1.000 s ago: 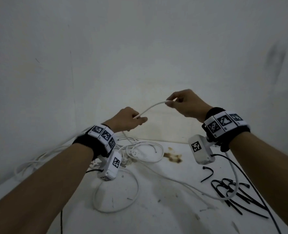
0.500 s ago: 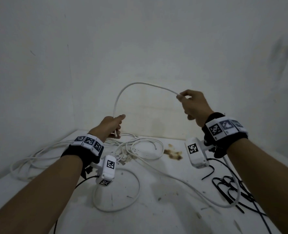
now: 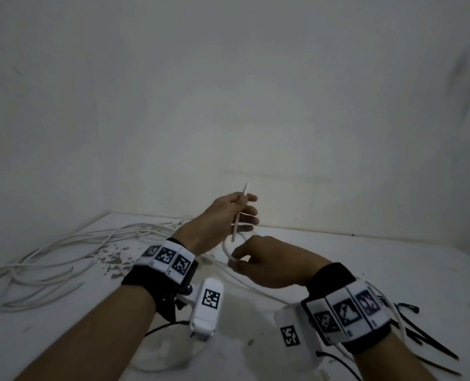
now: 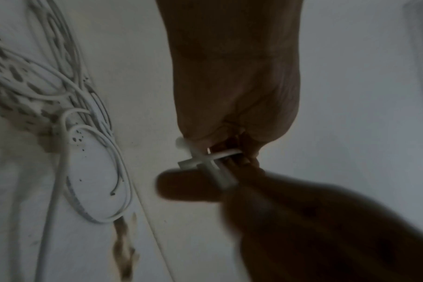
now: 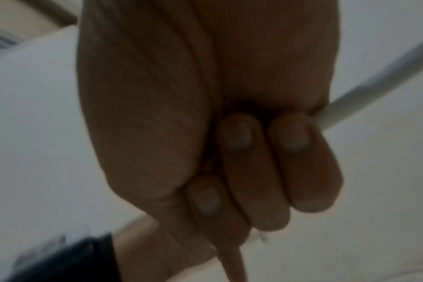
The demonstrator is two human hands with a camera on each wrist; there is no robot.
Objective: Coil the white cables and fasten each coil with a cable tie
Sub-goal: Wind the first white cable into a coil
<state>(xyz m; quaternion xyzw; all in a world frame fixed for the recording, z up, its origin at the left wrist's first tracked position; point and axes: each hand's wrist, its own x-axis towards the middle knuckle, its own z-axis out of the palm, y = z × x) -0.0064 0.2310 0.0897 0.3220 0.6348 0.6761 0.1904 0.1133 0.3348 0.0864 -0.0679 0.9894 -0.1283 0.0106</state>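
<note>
A white cable [image 3: 238, 213] runs across my left hand [image 3: 222, 213], whose fingers grip it with its free end pointing up. Below, the cable bends into a small loop [image 3: 226, 250], and my right hand [image 3: 258, 262] pinches it just under the left hand. In the left wrist view two stretches of cable [image 4: 207, 162] cross at the left fingertips, with the right hand's thumb [image 4: 181, 185] touching them. In the right wrist view my right hand [image 5: 229, 152] has curled fingers, and the cable [image 5: 365, 99] leaves to the right. Black cable ties [image 3: 426, 339] lie on the table at the right.
A loose tangle of white cables [image 3: 63, 251] spreads over the left of the white table [image 3: 393, 270], with more loops [image 4: 97, 171] near the hands. Stains and flakes mark the surface [image 3: 112, 259]. Walls close off the back and left.
The hands have come together; the tall arch of cable between them has become a small loop. The right hand has dropped down and left, and the left hand now holds the cable end upright.
</note>
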